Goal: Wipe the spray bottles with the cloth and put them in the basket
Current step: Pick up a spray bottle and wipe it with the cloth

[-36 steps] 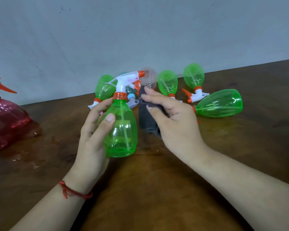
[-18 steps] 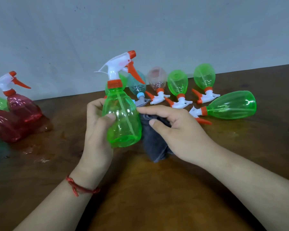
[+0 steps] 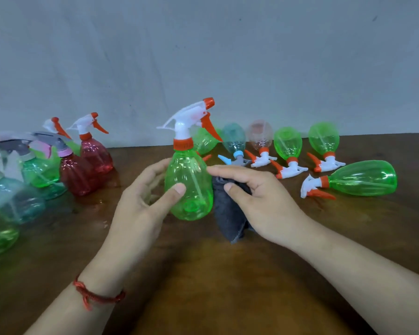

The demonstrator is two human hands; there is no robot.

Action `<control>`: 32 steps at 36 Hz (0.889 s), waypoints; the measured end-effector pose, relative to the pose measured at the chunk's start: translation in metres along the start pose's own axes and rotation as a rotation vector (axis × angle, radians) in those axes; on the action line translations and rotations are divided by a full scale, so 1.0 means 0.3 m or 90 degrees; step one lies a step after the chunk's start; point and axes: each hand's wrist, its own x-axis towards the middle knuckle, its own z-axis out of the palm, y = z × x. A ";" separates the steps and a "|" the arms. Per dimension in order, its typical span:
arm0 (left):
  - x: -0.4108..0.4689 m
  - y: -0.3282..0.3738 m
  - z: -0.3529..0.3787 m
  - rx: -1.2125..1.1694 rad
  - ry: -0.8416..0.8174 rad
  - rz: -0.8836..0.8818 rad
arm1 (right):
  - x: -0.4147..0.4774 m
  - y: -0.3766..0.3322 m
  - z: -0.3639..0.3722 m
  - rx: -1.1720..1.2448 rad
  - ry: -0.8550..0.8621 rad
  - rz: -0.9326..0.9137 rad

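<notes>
A: Action at centre frame: green bottle upright, white-and-orange trigger head on top. Gripped round the belly by the left hand, thumb across the front, fingers curled behind. Lifted off the table or just resting on it? Hard to call.

B: And hard against its right flank, grey cloth, pinched in the right hand. Forefinger stretched along the top, thumb tucked into the folds, loose tail hanging toward the wood.

A: Wiping step, then, judging by that contact. Not basket-bound yet.

B: Speaking of which, no basket rim to be made out anywhere (blur along the left edge not helping). Only an upright cluster at middle left: reds, greens, a bluish one or two. Possibly the finished lot, possibly standing in something. Cannot tell.

A: Plenty left on the other side, though. Row of lying bottles from upper centre out to the right, six by count: four green, one bluish, one clear pinkish. Last green one at far right, flat on its side, nozzle pointing left.

B: Unwiped, presumably. So roughly mid-task at a guess: one in hand, six waiting, a fair batch apparently done.

A: Next up, in all likelihood: finishing this wipe, then off to the left.
</notes>
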 end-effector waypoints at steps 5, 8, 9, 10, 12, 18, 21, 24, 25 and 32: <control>-0.074 0.027 -0.213 0.039 0.111 -0.003 | 0.101 -0.076 0.224 -0.023 -0.071 -0.017; -0.092 0.022 -0.368 0.101 0.162 -0.036 | 0.182 -0.121 0.380 -0.032 -0.102 -0.019; -0.098 0.020 -0.413 0.119 0.177 -0.042 | 0.209 -0.133 0.430 -0.036 -0.114 -0.021; -0.102 0.013 -0.460 0.149 0.196 -0.045 | 0.236 -0.144 0.481 -0.044 -0.131 -0.026; -0.101 -0.004 -0.540 0.234 0.239 -0.059 | 0.286 -0.165 0.576 -0.076 -0.168 -0.026; -0.026 -0.065 -0.705 0.412 0.284 -0.134 | 0.447 -0.216 0.783 -0.136 -0.225 -0.006; 0.004 -0.106 -0.758 0.478 0.285 -0.167 | 0.498 -0.227 0.854 -0.120 -0.260 0.037; 0.030 -0.163 -0.800 0.567 0.281 -0.198 | 0.518 -0.221 0.901 -0.118 -0.271 0.060; 0.037 -0.174 -0.805 0.594 0.278 -0.202 | 0.522 -0.217 0.910 -0.121 -0.271 0.063; 0.049 -0.207 -0.789 0.635 0.267 -0.245 | 0.542 -0.186 0.916 -0.083 -0.262 0.102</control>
